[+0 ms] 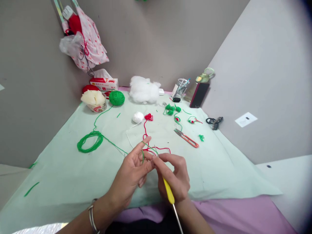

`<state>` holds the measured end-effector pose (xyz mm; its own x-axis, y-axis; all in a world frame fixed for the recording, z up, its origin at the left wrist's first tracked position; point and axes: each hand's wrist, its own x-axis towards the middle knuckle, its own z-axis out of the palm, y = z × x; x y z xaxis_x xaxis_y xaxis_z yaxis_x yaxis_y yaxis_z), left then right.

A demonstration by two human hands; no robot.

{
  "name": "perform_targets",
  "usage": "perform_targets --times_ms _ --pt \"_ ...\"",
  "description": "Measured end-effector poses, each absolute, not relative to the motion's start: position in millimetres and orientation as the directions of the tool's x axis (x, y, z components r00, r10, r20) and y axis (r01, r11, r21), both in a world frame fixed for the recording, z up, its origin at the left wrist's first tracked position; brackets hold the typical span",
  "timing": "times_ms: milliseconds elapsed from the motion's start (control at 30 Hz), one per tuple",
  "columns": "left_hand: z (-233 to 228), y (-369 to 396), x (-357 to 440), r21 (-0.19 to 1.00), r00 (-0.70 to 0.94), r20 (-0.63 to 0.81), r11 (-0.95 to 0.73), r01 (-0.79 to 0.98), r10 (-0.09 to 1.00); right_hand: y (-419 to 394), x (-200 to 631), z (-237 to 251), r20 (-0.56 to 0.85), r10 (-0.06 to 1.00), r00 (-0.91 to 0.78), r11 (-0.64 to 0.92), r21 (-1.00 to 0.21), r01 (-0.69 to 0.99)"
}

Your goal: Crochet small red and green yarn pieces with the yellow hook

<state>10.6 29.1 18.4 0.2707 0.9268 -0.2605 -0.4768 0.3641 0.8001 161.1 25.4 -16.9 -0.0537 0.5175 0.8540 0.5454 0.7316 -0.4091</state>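
My right hand (174, 175) is closed round a crochet hook with a yellow handle (168, 191); its metal shaft sticks out below toward me. My left hand (134, 174) has its index finger raised, with green yarn (143, 156) looped over the fingers and running across to the hook's tip. Its thumb and middle finger pinch together right beside the right fingertips; any small piece of crochet between them is mostly hidden. Red yarn (164, 148) lies just beyond the fingertips. From the left hand the green strand leads to a loose coil (84, 150) on the cloth.
Behind the hands are a green yarn ball (116, 98), a white yarn ball (137, 117), a red yarn bundle (149, 117) and white stuffing (143, 90). To the right lie orange thread snips (188, 139), small green crochet pieces (170, 109), a leaning phone (199, 95) and a hair clip (215, 123).
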Motion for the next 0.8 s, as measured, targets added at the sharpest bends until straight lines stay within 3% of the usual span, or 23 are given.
perform_targets --times_ms 67,133,200,300,433,667,800 --pt "19 31 10 0.703 0.344 -0.313 0.460 -0.543 0.885 26 162 -17 0.844 0.537 -0.008 0.742 -0.467 0.482" --pt "21 34 8 0.630 0.380 -0.336 0.506 -0.589 0.862 27 164 -14 0.737 0.667 0.112 0.681 -0.663 0.311" --pt "23 36 6 0.615 0.357 -0.330 0.486 -0.621 0.874 28 166 -8 0.581 0.794 0.178 0.576 -0.813 0.088" --pt "24 35 9 0.661 0.318 -0.296 0.433 -0.612 0.901 30 165 0 0.468 0.875 0.125 0.481 -0.871 -0.105" --pt "21 32 14 0.743 0.270 -0.256 0.367 -0.559 0.928 31 163 1 0.472 0.876 0.094 0.476 -0.879 -0.024" --pt "20 32 9 0.818 0.257 -0.207 0.312 -0.484 0.944 33 170 -1 0.332 0.940 0.078 0.341 -0.904 -0.257" --pt "17 32 7 0.850 0.230 -0.198 0.284 -0.443 0.953 28 174 4 0.420 0.906 0.052 0.423 -0.902 -0.081"
